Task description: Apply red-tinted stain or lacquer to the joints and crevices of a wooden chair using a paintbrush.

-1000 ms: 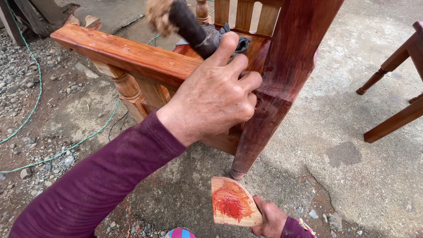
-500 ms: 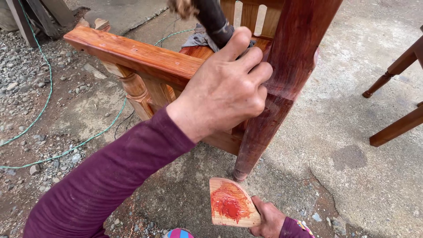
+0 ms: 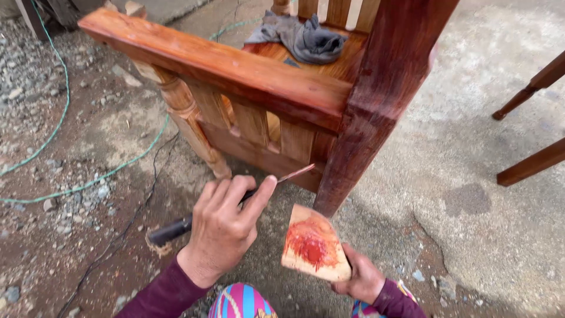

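Note:
My left hand (image 3: 223, 232) grips a putty knife (image 3: 176, 227) with a dark handle. Its thin blade points up and right, with the tip at the lower side rail of a wooden armchair (image 3: 235, 68). My right hand (image 3: 360, 277) holds a small wooden board (image 3: 313, 244) smeared with red filler, just below the chair's red-stained front leg (image 3: 365, 129). The knife blade is a short way above and left of the board. Both sleeves are purple.
A grey rag (image 3: 306, 38) lies on the chair seat. A green cord (image 3: 88, 179) and a thin black cable (image 3: 126, 227) run over the gravel and dirt at left. Legs of another piece of furniture (image 3: 529, 165) stand on the concrete at right.
My left hand has come down from the top of the chair's front leg to beside the board, and the knife now points at the lower rail. The board has stayed in place.

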